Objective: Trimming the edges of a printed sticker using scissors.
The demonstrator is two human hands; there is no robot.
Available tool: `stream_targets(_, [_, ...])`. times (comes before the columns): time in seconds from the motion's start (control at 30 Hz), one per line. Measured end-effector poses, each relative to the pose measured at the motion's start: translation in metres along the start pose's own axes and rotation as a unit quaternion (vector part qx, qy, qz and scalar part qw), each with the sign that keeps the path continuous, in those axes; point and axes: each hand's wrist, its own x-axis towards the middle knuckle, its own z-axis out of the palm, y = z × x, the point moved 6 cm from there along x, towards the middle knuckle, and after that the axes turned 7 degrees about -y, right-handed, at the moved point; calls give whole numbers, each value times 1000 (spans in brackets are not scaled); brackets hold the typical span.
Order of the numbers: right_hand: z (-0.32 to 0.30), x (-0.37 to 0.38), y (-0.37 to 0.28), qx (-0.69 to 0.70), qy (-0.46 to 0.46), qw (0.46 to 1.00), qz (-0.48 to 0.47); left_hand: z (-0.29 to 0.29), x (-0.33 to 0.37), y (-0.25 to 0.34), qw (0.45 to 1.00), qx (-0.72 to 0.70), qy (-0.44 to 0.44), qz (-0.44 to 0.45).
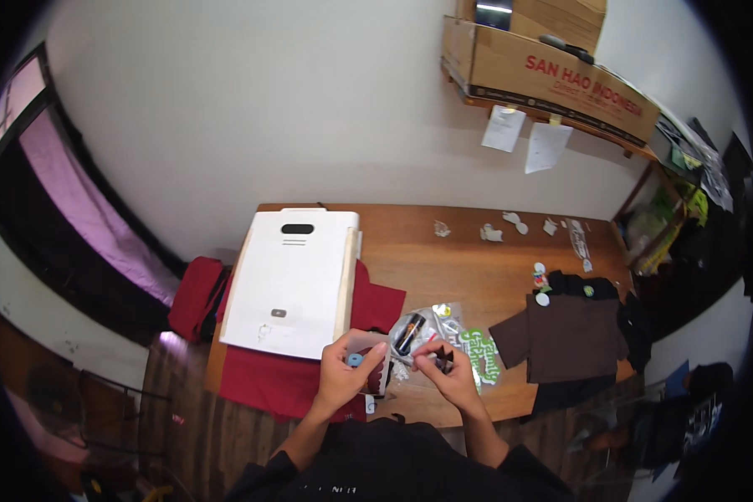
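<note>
Seemingly a small garment-printing workshop; white press-like machine point(297, 272) over red cloth point(263, 381); brown shirt point(573, 339); green-lettered sheet point(480, 353)

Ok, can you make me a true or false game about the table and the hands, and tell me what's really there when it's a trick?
1. Both hands, left and right, are at the near side of the brown wooden table. True.
2. The folded dark brown shirt lies left of the white boxy machine. False: it lies to the machine's right.
3. Two white sheets of paper hang below the long brown cardboard box. True.
4. The clear sheet with green lettering is on the floor. False: it is on the table, beside the right hand.
5. Dark red cloth shows in front of the machine. True.
</note>
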Motion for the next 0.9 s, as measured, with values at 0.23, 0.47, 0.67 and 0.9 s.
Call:
stream_targets(0.23, [21,18,-12,-53,-16,997,-48,6,3,-15,988,18,-144,-59])
stream_targets(0.47, [21,10,-10,40,117,991,-49,-2,5,-24,974,-65,-196,-96])
stream_targets(0.67, [28,13,-14,40,158,985,-58,-4,12,-20,981,-40,-185,-47])
stream_targets(0.9, [20,11,-7,124,253,953,-114,-24,21,-63,847,-441,-279,-101])
